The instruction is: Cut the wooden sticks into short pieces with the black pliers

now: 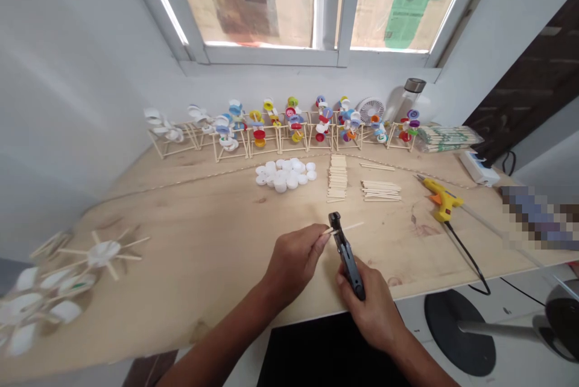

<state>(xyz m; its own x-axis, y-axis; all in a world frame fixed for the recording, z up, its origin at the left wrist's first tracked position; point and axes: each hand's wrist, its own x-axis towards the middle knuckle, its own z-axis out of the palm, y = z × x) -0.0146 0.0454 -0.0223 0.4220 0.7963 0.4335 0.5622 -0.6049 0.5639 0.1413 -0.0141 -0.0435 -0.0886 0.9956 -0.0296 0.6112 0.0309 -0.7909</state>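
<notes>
Head view: left hand (294,260) pinches thin wooden stick (351,227), right hand (368,308) grips black pliers (346,260).

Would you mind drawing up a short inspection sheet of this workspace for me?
Surface: wooden board, lightly stained.
Job's things: stick held across black cutters; white caps, stick stacks, cap-and-stick models behind.
Clutter: fan, jar, stick packet at the back.
Hands: left hand pinches stick; right hand grips cutters.
Cables: glue gun cord trails off the board's edge; power strip nearby.
Surroundings: papered window.
</notes>
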